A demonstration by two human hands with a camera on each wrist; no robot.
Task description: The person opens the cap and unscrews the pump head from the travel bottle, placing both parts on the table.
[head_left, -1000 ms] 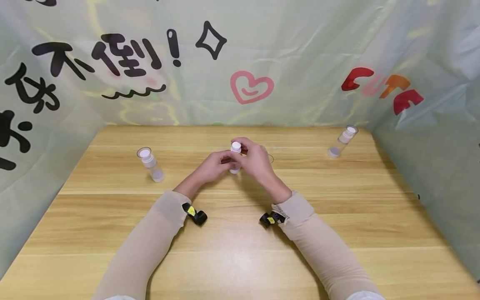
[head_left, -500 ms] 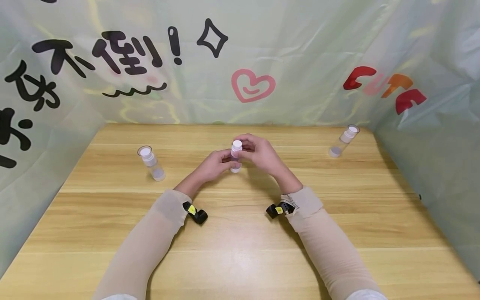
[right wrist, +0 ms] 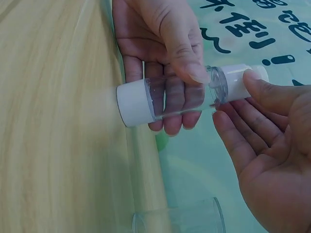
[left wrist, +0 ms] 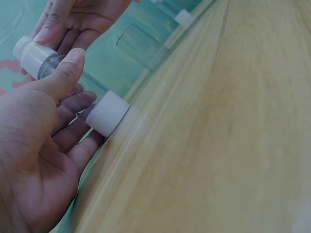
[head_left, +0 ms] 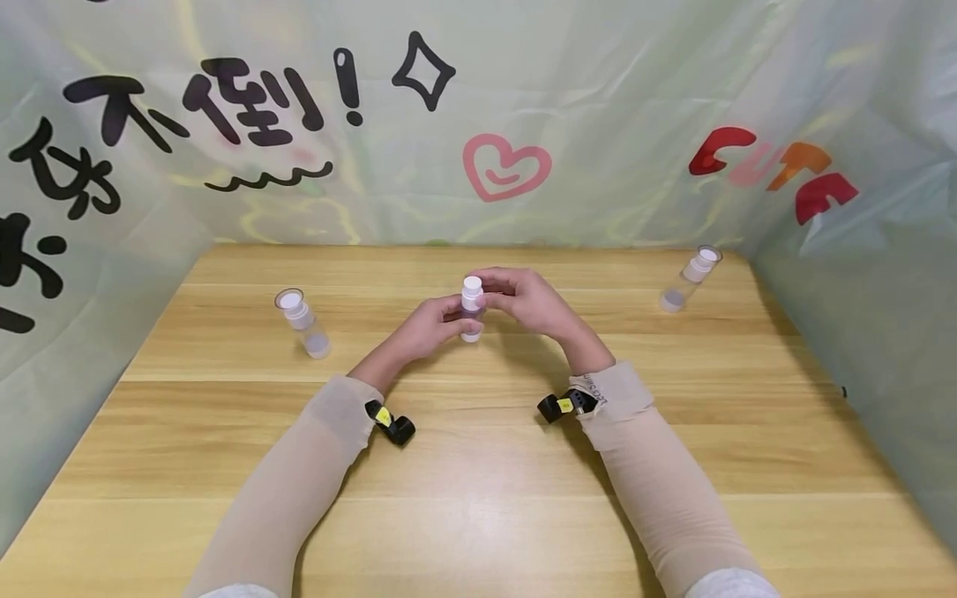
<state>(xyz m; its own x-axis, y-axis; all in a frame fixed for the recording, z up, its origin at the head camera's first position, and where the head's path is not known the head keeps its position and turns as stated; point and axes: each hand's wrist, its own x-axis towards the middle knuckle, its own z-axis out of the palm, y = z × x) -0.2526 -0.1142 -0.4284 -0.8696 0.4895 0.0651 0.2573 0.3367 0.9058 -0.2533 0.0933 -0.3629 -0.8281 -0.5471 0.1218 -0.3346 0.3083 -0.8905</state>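
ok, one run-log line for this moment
left hand: holds clear bottle, upright | right hand: touches its white collar | clear cap: apart from bottle

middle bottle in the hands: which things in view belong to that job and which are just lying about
In the job: middle bottle, left hand, right hand, probably the loose clear cap

Apparently just standing by: left bottle, right bottle, printed backdrop

Backdrop (head_left: 598, 75) — blk "不倒!" (head_left: 217, 104), "CUTE" (head_left: 787, 172) — cuff txt (head_left: 596, 389) illegible.
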